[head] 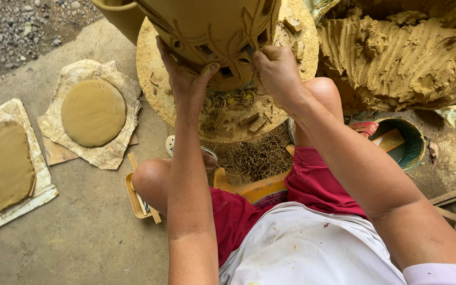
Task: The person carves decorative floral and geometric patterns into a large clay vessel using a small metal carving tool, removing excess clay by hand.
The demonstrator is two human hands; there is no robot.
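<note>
Head view: a large unfired clay pot [212, 31] with cut-out openings is seen standing on a round board [154, 79] ahead of the knees. The left hand [186, 79] is pressed flat against the pot's lower wall, fingers spread, nothing clamped. The right hand [275, 71] is closed at a cut-out, probably around a small carving tool, though this cannot be told for certain. Clay trimmings [254, 155] are scattered below. The damp wall is judged soft, heavy and easily dented; it would best be supported broadly from the base, never by the pierced band. Two flattened clay slabs [93, 112] are laid on the floor, a clay heap [397, 58] at right.
</note>
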